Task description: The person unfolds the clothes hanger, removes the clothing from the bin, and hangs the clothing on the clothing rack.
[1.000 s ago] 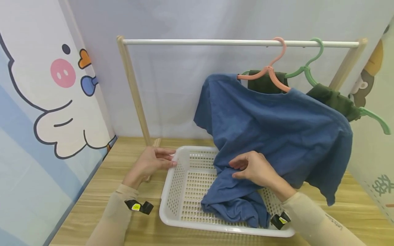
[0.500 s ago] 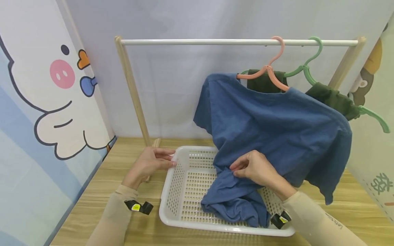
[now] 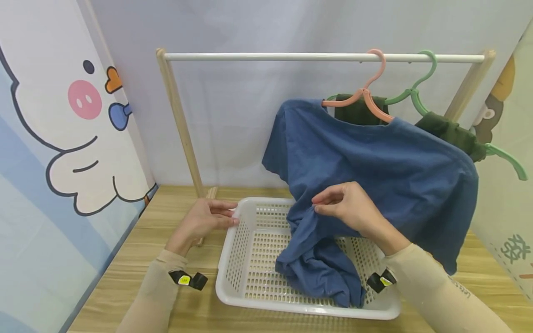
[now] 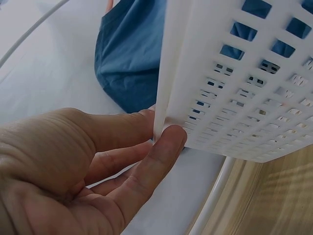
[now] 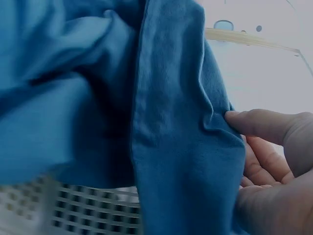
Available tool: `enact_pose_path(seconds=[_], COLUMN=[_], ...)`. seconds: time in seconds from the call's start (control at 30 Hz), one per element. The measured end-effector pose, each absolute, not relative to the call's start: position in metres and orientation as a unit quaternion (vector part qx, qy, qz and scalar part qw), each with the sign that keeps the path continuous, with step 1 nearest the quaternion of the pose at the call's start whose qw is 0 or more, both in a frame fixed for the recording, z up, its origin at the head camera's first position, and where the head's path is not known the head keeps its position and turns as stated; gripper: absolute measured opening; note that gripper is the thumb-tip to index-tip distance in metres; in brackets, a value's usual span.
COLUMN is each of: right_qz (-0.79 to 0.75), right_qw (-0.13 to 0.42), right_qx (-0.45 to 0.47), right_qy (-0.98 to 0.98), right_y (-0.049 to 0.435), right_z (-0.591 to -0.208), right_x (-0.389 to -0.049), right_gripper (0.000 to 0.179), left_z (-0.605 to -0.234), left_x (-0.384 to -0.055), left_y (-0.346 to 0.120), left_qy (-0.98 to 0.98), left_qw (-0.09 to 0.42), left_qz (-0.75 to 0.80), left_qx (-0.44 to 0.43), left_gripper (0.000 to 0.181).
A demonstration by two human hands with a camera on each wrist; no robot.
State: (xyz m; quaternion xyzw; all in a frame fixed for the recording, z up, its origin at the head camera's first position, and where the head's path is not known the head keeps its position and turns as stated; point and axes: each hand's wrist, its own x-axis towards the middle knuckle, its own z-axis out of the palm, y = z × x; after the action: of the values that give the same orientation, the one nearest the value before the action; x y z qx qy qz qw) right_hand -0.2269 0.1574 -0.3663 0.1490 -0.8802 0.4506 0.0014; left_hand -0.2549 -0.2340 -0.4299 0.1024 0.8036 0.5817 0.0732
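Observation:
A blue T-shirt (image 3: 366, 162) hangs by its neck from a pink hanger (image 3: 376, 108) on the rack's white rail. Its lower part lies bunched in a white plastic basket (image 3: 237, 296). My right hand (image 3: 354, 210) pinches a fold of the shirt between thumb and fingers, above the basket; in the right wrist view the thumb presses on the blue cloth (image 5: 186, 137) near its edge. At the basket's left side my left hand (image 3: 206, 217) holds the rim, with thumb and a finger on either side of the basket wall (image 4: 171, 73) in the left wrist view.
The drying rack has wooden posts (image 3: 181, 125) and a white rail (image 3: 266, 57). Behind the shirt, a dark green garment (image 3: 451, 134) hangs on a green hanger (image 3: 510, 162). A wood-grain table (image 3: 137, 259) lies beneath, with printed curtains around it.
My right hand has closed its fingertips on the blue T-shirt and lifted a fold of it upward out of the basket. My left hand has stayed at the basket rim.

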Motion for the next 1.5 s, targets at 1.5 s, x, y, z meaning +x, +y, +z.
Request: enact_pose_path(seconds=[1.5], right_qz=[0.611], right_qw=[0.232], right_qx=[0.096], right_qy=[-0.751], right_y=[0.145], right_z=[-0.266], right_x=[-0.283], right_gripper=[0.03], left_z=[-0.428], left_x=[-0.249], left_y=[-0.23], left_qy=[0.802], left_qw=[0.073], left_qz=[0.585], left_qx=[0.09], left_gripper=[0.052])
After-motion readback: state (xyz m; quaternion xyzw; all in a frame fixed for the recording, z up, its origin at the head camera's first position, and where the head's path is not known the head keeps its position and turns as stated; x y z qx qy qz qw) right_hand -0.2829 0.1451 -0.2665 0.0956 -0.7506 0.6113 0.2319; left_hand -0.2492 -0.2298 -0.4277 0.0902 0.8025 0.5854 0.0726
